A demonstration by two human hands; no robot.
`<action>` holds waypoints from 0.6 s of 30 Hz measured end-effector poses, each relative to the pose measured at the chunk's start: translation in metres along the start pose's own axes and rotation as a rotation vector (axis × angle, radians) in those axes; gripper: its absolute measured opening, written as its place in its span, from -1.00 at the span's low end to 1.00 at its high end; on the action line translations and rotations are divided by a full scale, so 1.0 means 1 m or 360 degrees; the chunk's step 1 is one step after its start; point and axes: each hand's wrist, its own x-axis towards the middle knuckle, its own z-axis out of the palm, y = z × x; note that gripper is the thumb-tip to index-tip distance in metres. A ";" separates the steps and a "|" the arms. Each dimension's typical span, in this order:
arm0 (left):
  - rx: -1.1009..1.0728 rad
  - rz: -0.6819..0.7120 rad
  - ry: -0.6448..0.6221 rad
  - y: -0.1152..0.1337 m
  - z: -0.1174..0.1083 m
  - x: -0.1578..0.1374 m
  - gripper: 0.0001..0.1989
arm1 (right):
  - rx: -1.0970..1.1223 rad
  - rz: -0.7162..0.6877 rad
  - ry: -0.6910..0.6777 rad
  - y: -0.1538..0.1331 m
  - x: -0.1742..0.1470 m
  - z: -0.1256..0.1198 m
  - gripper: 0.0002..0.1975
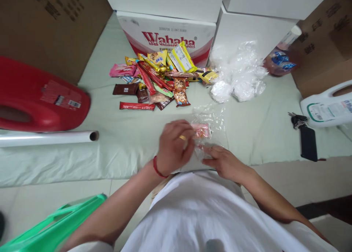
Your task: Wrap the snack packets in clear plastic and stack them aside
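A small pink snack packet [202, 131] lies inside a clear plastic bag [218, 120] spread on the pale green cloth in front of me. My left hand [176, 145], with a ring and a red wrist cord, is curled at the bag's left side, beside the packet. Its fingertips are partly hidden and slightly blurred, so what they hold does not show. From the right, my right hand [224, 161] pinches the near edge of the bag between thumb and forefinger. Just beyond lies a heap of wrapped snacks [154, 77], including a red bar [136, 106].
Crumpled clear bags [239, 74] sit behind to the right, against white boxes [165, 22]. Left are a red jug [41, 98] and a white roll [49, 137]. A white bottle [330, 105], keys [297, 120] and a black phone-like object [308, 142] lie right. A green stool [57, 222] stands below.
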 end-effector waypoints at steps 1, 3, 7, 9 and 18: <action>-0.0060 0.0146 -0.0175 0.009 0.006 0.007 -0.74 | 0.0047 0.0013 -0.0016 -0.002 0.002 0.000 -0.62; -0.0064 0.0361 -0.0547 0.025 0.019 0.019 -0.69 | 0.0144 0.0022 -0.0073 -0.007 0.006 0.001 -0.62; 0.0309 0.0323 -0.1067 0.037 0.038 0.031 -0.68 | 0.0160 -0.0076 -0.0296 -0.012 0.014 0.007 -0.65; 0.0452 0.0260 -0.1173 0.035 0.038 0.030 -0.77 | 0.0136 -0.0126 -0.0341 -0.012 0.016 0.008 -0.71; 0.0902 -0.0592 -0.1030 -0.001 0.017 -0.004 -0.43 | -0.0027 -0.0309 -0.0349 -0.013 0.019 0.003 -0.62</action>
